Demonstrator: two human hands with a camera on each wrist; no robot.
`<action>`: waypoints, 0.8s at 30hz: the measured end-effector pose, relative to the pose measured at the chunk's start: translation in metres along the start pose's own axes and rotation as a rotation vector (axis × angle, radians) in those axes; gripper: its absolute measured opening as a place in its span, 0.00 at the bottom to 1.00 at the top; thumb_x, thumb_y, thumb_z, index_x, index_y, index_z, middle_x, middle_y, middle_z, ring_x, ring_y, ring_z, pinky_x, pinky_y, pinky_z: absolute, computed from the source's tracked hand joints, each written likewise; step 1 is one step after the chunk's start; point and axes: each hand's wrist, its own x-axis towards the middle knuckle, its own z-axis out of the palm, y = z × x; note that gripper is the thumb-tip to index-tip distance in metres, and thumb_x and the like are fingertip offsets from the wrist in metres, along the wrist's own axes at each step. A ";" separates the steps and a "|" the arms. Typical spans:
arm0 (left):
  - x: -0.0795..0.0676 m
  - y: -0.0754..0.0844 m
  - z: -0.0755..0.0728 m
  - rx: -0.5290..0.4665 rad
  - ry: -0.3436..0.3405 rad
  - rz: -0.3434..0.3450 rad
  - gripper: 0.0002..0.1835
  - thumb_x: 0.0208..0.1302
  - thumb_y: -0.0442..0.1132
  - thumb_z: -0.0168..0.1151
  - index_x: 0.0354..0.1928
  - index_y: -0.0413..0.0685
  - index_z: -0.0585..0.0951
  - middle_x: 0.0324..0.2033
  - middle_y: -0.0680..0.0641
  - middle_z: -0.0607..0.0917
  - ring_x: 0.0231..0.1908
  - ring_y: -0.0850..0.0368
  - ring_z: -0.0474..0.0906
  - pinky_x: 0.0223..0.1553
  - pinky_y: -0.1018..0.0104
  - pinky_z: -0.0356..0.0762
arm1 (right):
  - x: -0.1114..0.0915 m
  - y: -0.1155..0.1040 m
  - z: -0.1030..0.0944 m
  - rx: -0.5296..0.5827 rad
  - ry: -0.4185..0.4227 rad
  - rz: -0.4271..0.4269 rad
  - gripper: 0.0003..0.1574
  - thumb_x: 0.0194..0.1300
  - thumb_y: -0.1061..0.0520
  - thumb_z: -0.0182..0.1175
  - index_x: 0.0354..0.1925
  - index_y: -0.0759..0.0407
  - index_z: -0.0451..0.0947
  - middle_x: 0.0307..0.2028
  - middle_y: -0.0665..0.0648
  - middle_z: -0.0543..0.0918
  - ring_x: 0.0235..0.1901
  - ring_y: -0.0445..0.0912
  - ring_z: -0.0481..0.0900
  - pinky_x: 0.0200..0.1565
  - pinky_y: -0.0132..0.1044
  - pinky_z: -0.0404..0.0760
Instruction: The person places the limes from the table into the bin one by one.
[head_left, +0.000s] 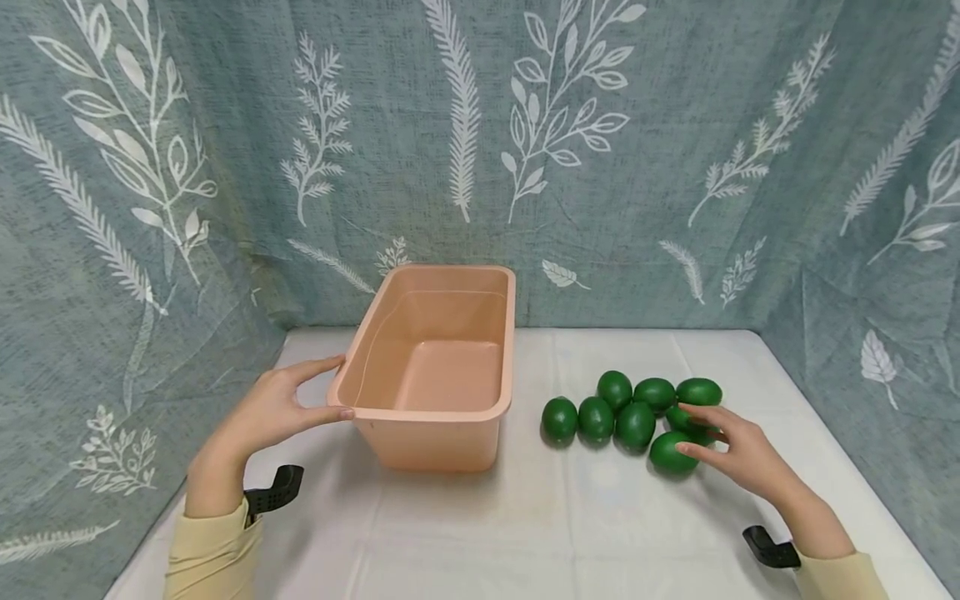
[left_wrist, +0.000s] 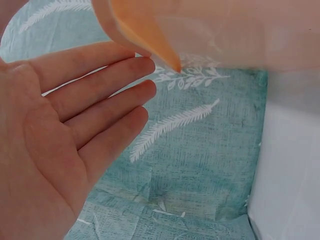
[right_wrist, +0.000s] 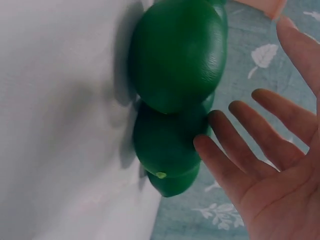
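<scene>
Standing on the white desk [head_left: 570,525], a peach-coloured tub [head_left: 431,446] is to the left of the green fruits [head_left: 635,427]. The person's left hand [head_left: 281,404] is at the left side of this tub, with the thumb tip at the near left corner of the rim and the forefinger tip at the side rim. Its grip is wide, and in the left wrist view four fingers [left_wrist: 100,92] are extended.

Eight green fruits can be seen, grouped closely together on the right part of the desk. The right hand [head_left: 731,446] is over the right end of this group. Its grip is also wide, the thumb being near the frontmost fruit [head_left: 670,455] and the fingers spread; if they touch the fruit, I cannot tell.

Both arms have light yellow sleeves [head_left: 210,550], and one black device [head_left: 275,490] is at each wrist. Behind the desk hangs a blue-green cloth [head_left: 375,125] with white leaf patterns.
</scene>
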 end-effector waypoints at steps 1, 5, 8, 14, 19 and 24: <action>0.000 0.000 0.000 0.000 0.006 0.002 0.41 0.51 0.59 0.70 0.65 0.47 0.72 0.61 0.44 0.76 0.61 0.40 0.69 0.54 0.41 0.73 | 0.000 0.000 0.001 0.004 -0.001 -0.009 0.38 0.57 0.47 0.68 0.61 0.64 0.71 0.55 0.64 0.77 0.49 0.59 0.78 0.46 0.52 0.83; -0.001 -0.002 -0.001 -0.001 0.025 0.017 0.40 0.49 0.57 0.72 0.63 0.46 0.73 0.60 0.43 0.77 0.61 0.40 0.70 0.55 0.41 0.72 | -0.001 0.001 0.006 0.012 0.006 -0.032 0.37 0.55 0.48 0.70 0.59 0.63 0.73 0.54 0.63 0.79 0.48 0.58 0.79 0.46 0.48 0.84; -0.001 -0.004 0.000 0.000 0.024 0.018 0.40 0.49 0.57 0.72 0.62 0.46 0.74 0.60 0.43 0.77 0.61 0.41 0.70 0.55 0.41 0.72 | -0.003 0.001 0.008 0.016 0.003 -0.044 0.38 0.53 0.48 0.71 0.58 0.63 0.75 0.54 0.63 0.79 0.49 0.58 0.79 0.46 0.48 0.83; -0.002 -0.003 -0.001 0.007 0.004 -0.004 0.40 0.50 0.58 0.71 0.63 0.47 0.74 0.60 0.42 0.76 0.61 0.39 0.69 0.54 0.40 0.72 | -0.005 -0.001 0.011 0.023 -0.009 -0.056 0.38 0.49 0.48 0.73 0.56 0.63 0.76 0.54 0.63 0.79 0.52 0.59 0.77 0.47 0.48 0.83; -0.002 -0.003 -0.001 0.005 -0.003 -0.012 0.39 0.50 0.58 0.71 0.63 0.47 0.73 0.61 0.42 0.76 0.61 0.39 0.69 0.54 0.39 0.72 | -0.005 0.000 0.014 -0.002 -0.029 -0.065 0.39 0.46 0.51 0.75 0.56 0.62 0.76 0.54 0.62 0.79 0.51 0.56 0.77 0.47 0.43 0.84; 0.000 -0.003 0.000 0.003 -0.001 -0.004 0.40 0.50 0.58 0.71 0.63 0.47 0.74 0.60 0.42 0.76 0.61 0.39 0.69 0.55 0.40 0.72 | -0.005 0.003 0.016 -0.017 -0.060 -0.042 0.39 0.45 0.55 0.76 0.56 0.63 0.76 0.53 0.64 0.79 0.49 0.58 0.79 0.44 0.42 0.85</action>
